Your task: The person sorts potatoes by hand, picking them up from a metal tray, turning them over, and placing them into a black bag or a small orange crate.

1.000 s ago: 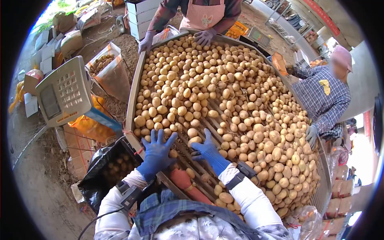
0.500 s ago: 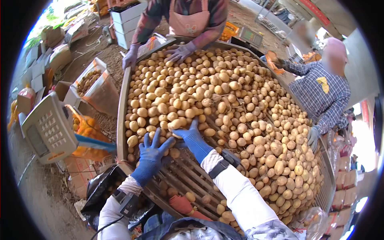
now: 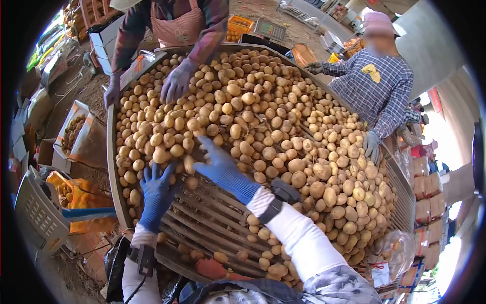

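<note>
Potatoes [image 3: 233, 133] lie heaped on a slatted metal sorting table [image 3: 202, 213]. My left hand [image 3: 156, 195], in a blue glove, has its fingers spread against potatoes at the near left part of the heap. My right hand [image 3: 220, 169], also blue-gloved, is just to its right over the edge of the heap. Its fingers are apart and somewhat blurred, and no potato shows in its grasp. Between the two hands a few potatoes sit near the bare slats.
Across the table a person in a pink apron [image 3: 177, 28] has purple-gloved hands by the potatoes. Another person in a checked shirt [image 3: 374, 83] stands at the right edge. A scale [image 3: 40, 213], an orange net bag [image 3: 86, 200] and a bin [image 3: 81, 134] are at left.
The view has shifted to the right. My right hand has opened away from the potato by its fingers. The co-worker's hand over the potatoes has moved nearer the left rim.
</note>
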`<state>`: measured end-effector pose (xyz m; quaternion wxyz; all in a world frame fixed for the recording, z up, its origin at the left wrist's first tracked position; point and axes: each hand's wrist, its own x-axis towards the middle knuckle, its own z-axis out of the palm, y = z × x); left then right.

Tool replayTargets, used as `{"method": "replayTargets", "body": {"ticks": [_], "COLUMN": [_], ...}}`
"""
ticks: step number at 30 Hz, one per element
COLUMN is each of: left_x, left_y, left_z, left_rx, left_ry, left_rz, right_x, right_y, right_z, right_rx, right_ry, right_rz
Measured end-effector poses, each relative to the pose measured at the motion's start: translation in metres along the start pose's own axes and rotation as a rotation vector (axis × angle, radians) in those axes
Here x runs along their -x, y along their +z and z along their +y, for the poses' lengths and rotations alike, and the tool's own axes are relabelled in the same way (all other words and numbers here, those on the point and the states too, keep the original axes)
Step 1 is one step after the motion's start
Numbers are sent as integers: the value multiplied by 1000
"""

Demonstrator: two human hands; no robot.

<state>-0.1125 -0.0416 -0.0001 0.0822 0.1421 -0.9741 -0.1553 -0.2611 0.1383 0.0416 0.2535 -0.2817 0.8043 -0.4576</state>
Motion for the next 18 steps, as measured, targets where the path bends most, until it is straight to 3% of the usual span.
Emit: {"method": "replayTargets", "body": {"ticks": [1,4,5,7,10,11,13,14,16,17,18], "left_x": [7,37,46,60,69,71,69,65,62,62,63], "left_y": [-2,-13,-13,-6,2,6,23,29,42,51,51], "left_z": [0,19,31,59,112,121,131,128,114,106,105], "left_rx": [84,174,209,401,828,824,1629,1630,2182,2152,2158], "left_ry": [21,36,49,103,151,157,-300,-298,-399,-379,-385], "left_rz": [28,123,153,171,33,29,-454,-448,-680,-659,-646], "right_x": [7,2,-1,-18,-57,-58,-57,-52,-27,-24,-27], "right_y": [-14,-77,-73,-47,-7,-6,-9,-20,-70,-95,-93], "right_z": [2,27,40,56,57,61,39,31,17,20,20], "right_rx": [123,783,784,1046,808,804,353,354,100,243,245], "right_ry": [-175,16,21,322,70,74,-145,-151,-200,-63,-66], "right_rz": [203,380,386,417,503,509,424,423,182,161,150]}}
